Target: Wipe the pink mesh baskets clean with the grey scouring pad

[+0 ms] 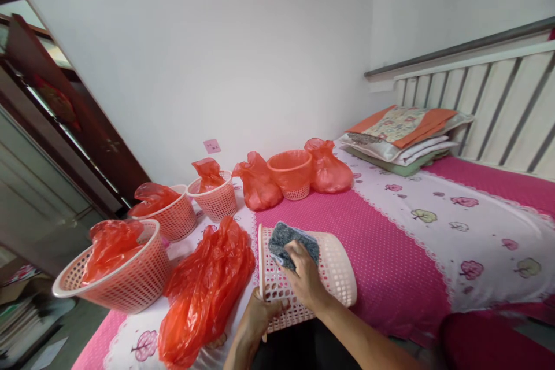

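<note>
A pink perforated plastic basket (333,269) lies on its side at the near edge of the bed. My left hand (256,317) grips its rim from below, fingers wrapped round the edge. My right hand (306,278) presses a grey cloth (284,240) against the basket's outer wall, fingers closed on it. A heap of orange plastic bags (203,289) lies just left of the basket.
Three baskets holding orange bags stand at the left (124,283) (173,217) (217,199). A bag-lined basket (292,176) sits between two filled orange bags (258,182) (329,170) by the wall. Folded pillows (401,133) lie by the slatted headboard (489,104). A wooden door (65,110) stands left.
</note>
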A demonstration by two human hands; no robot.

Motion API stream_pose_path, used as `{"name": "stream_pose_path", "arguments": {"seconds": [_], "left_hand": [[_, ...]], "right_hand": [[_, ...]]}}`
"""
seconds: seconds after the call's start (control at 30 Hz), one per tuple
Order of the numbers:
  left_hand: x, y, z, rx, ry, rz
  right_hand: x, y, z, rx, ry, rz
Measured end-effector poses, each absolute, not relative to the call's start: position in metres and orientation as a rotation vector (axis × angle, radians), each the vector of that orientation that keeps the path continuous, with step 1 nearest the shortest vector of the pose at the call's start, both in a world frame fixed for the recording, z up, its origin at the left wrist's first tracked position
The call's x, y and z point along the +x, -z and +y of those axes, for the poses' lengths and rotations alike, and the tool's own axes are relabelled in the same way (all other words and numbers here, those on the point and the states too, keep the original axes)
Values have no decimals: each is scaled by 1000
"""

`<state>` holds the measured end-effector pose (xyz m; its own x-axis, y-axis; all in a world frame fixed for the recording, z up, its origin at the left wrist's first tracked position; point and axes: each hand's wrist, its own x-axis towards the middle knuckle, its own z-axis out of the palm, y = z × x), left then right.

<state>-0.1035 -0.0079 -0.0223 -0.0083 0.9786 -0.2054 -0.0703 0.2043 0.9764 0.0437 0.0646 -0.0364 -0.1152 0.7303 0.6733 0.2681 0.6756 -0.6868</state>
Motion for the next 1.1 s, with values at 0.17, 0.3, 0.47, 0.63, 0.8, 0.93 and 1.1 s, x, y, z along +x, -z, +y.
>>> {"name": "stream_pose_path", "arguments": {"seconds": [0.17,0.3,0.47,0.63,0.8,0.93,1.1], "left_hand": [[-102,12,-14,1059,-1120,1282],[-100,10,-17,1107,-1162,1246],[-103,17,-12,1148,-1165,1260],[-99,14,-13,1154,-1122,1271],[-90,8,-18,1144,-1117,1232],[-94,5,-21,1063,-1071,1174],[-99,7,-22,999,-1060,1204]], "right_hand": [[33,15,44,-789,-529,-1831],[37,13,27,-779,-529,-1897],[49,22,9,-773,-523,-2029],[65,42,-5,-737,-407,-2195],[91,59,-11,-781,-287,-2254],[116,70,-11,-833,-176,-2178],[148,94,2,-920,-34,-2052]]}}
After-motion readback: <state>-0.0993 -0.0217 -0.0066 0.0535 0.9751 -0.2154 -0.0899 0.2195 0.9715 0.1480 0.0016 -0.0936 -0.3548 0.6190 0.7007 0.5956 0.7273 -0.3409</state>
